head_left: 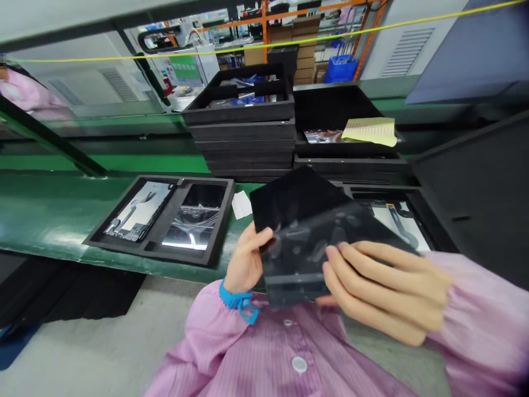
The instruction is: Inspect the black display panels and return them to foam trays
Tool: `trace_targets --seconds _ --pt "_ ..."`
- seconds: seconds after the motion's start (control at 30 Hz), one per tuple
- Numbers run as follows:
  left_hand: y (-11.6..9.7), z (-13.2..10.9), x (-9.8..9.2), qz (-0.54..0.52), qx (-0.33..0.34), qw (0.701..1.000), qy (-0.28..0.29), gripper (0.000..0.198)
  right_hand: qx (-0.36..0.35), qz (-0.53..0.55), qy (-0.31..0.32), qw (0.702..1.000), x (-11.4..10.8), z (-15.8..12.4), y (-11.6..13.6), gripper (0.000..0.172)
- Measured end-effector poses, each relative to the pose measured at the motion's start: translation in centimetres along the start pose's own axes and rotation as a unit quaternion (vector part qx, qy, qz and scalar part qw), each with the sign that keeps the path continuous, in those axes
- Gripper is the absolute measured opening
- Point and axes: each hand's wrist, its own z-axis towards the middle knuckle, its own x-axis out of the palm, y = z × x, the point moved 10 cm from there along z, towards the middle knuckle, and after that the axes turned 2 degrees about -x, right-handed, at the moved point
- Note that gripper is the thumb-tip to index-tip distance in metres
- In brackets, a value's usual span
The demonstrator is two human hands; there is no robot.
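Note:
A flat black glossy display panel (pixel 297 201) is tilted in front of my chest, with reflections and what looks like a clear film over its lower part. My left hand (pixel 246 259), with a blue strap at the wrist, grips the panel's left edge, thumb on the front face. My right hand (pixel 384 286) is closed at its lower right, fingers together on the surface and part of the thumb below; whether it pinches the panel or only the film is hard to tell. Behind it, partly hidden, a black tray (pixel 425 201) holds a white-backed part with a grey flex cable.
On the green bench (pixel 45 204), a black foam tray (pixel 218 242) holds two screen parts at left. A white paper scrap (pixel 242 205) lies beside it. Stacked black trays (pixel 243 135) stand behind, and a yellow paper (pixel 370 131) rests on the right stack. A dark panel (pixel 479 182) borders the right.

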Motion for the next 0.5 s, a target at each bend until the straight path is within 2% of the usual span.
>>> trace_targets --seconds 0.03,0.07,0.1,0.13,0.17,0.2,0.27,0.37,0.43,0.5 --pt "-0.3 0.2 -0.6 0.017 0.024 0.999 -0.02 0.046 -0.045 0.017 0.015 0.999 0.3 -0.4 1.0 0.042" --pt "-0.4 0.3 -0.8 0.033 0.042 0.998 -0.026 0.047 -0.036 0.022 0.024 0.999 0.6 -0.8 0.2 0.042" --pt "-0.3 0.3 -0.8 0.047 0.052 0.997 -0.019 0.048 0.037 0.023 0.029 0.999 0.9 -1.1 -2.3 0.042" --pt "-0.1 0.2 -0.6 0.059 0.055 0.997 -0.002 0.047 0.159 0.023 0.028 0.987 1.1 -1.9 -6.2 0.042" --pt "0.3 0.1 -0.2 0.071 0.052 0.996 0.017 0.048 0.278 0.017 0.023 0.96 1.4 -3.2 -9.9 0.04" --pt "0.6 -0.2 0.3 0.08 0.047 0.995 0.035 0.05 0.364 0.018 0.022 0.931 1.9 -4.5 -12.9 0.04" --pt "1.3 -0.7 1.5 0.094 0.032 0.993 0.071 0.054 0.449 0.034 0.027 0.892 3.4 -6.3 -16.6 0.046" --pt "1.6 -1.2 3.0 0.108 0.031 0.988 0.105 0.055 0.46 -0.003 0.006 0.888 4.2 -6.4 -17.5 0.051" --pt "1.5 -1.3 3.7 0.113 0.039 0.985 0.122 0.053 0.443 -0.051 -0.038 0.894 3.2 -5.8 -16.0 0.045" --pt "1.2 -1.3 4.3 0.109 0.039 0.984 0.134 0.052 0.381 -0.066 -0.083 0.918 1.8 -4.7 -13.0 0.033"
